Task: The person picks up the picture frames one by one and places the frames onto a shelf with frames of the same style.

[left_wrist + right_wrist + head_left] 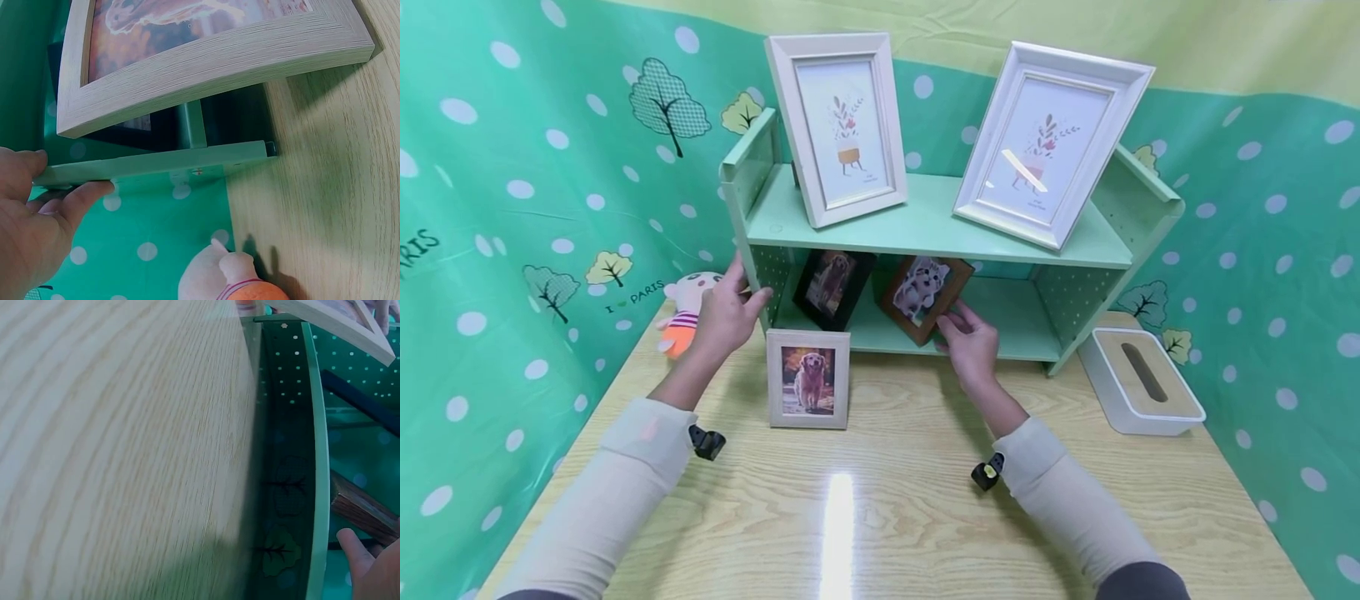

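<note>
A green two-tier shelf (932,218) stands at the back of the table. My left hand (730,310) grips the front edge of its left side panel, thumb on one face and fingers on the other, as the left wrist view shows. My right hand (972,340) pinches the lower right edge of a brown wooden photo frame (951,293) with a kitten picture, tilted on the lower tier. Left of it leans a black photo frame (858,287). A pale wood frame (206,80) with a dog picture stands on the table before the shelf's left end.
On the top tier lean two white frames, one left (895,158) and one right (1006,117). A plush toy (683,321) sits beyond my left hand. To the right of the shelf is a white tissue box (1138,417) with a wooden lid. Dotted green cloth (512,250) hangs behind.
</note>
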`<move>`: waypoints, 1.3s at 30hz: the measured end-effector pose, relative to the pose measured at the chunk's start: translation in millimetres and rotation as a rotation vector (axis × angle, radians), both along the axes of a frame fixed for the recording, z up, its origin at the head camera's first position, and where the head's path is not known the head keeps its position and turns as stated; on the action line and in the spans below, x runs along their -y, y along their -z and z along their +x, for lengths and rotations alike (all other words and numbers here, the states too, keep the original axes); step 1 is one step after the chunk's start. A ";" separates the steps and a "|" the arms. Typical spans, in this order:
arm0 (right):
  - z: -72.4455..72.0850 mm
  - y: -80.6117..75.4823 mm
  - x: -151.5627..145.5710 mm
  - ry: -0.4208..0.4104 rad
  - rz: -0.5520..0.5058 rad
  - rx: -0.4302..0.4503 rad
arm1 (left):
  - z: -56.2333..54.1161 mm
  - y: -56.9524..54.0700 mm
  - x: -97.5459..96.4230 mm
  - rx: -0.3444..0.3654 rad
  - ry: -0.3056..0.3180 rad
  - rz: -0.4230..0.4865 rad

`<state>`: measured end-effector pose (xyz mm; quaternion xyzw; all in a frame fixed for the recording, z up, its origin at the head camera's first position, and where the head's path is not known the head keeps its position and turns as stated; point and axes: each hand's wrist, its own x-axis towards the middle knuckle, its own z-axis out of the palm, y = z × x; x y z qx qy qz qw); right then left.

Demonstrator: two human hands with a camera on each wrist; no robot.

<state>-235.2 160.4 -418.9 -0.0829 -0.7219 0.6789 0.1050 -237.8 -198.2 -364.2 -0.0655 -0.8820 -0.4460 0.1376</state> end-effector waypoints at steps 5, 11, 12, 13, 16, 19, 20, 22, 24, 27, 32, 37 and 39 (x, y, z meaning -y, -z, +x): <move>6.3 -3.9 -2.0 -0.005 -0.007 0.003 | 1.0 -0.9 0.4 0.003 0.001 -0.002; 15.3 -3.2 -5.1 -0.060 0.026 0.015 | 2.1 -1.5 0.9 0.006 -0.004 0.000; 16.7 -2.1 -5.4 -0.066 0.034 0.016 | 2.1 -1.5 1.0 0.002 -0.005 -0.002; 18.2 -0.9 -5.5 -0.072 0.039 0.019 | 1.8 -1.6 0.8 -0.003 -0.004 -0.006; 21.6 1.9 -4.0 -0.077 0.033 0.020 | 1.4 -2.0 0.2 -0.010 -0.001 -0.012; 24.8 1.8 -0.3 -0.077 0.015 0.031 | 1.3 -2.2 0.1 -0.003 -0.001 -0.010; 25.5 1.6 1.1 -0.080 0.011 0.037 | 1.4 -2.1 0.1 -0.001 -0.001 -0.009; 27.0 1.6 3.6 -0.086 0.002 0.052 | 1.4 -1.9 0.3 0.002 -0.002 -0.007; 28.4 2.2 6.3 -0.098 -0.006 0.069 | 1.2 -1.5 0.4 0.002 0.000 -0.005; 30.4 4.2 10.3 -0.120 -0.026 0.092 | 0.9 -0.6 0.4 0.003 0.004 -0.001; 33.6 9.0 17.4 -0.157 -0.046 0.122 | 0.8 0.7 0.3 0.002 0.004 -0.003; 35.6 11.7 24.0 -0.185 -0.040 0.121 | 0.8 0.3 0.4 0.001 0.006 0.001; 36.0 12.7 26.5 -0.202 -0.035 0.121 | 0.8 0.0 0.6 0.002 0.005 0.002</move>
